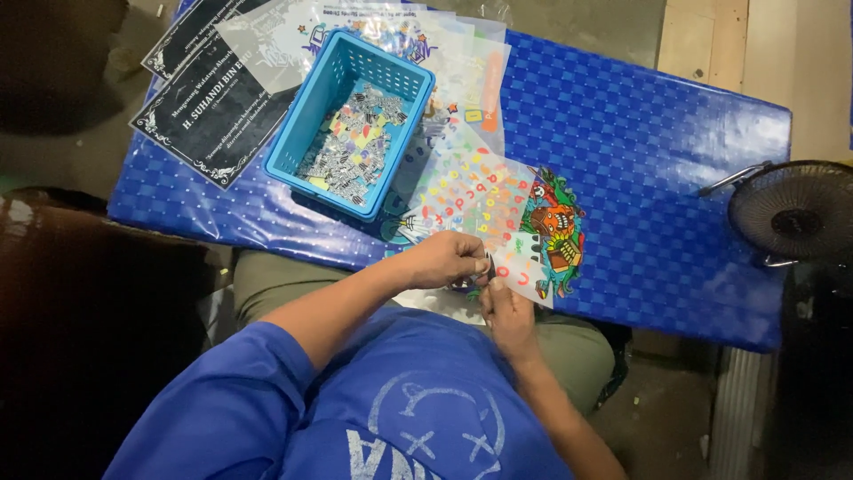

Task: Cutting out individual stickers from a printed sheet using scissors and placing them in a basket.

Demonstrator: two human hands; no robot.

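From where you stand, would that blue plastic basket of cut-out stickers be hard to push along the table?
Probably not. The blue basket looks like thin, slotted plastic, so likely light. Its load is only small paper pieces in a shallow layer. The glossy blue table cover should let it slide, and its wide base makes tipping unlikely.

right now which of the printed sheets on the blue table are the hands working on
The clear sheet of small coloured letters at the table's near edge, beside the cartoon monster sticker; both hands pinch its lower corner. The black cards lie far left, untouched.
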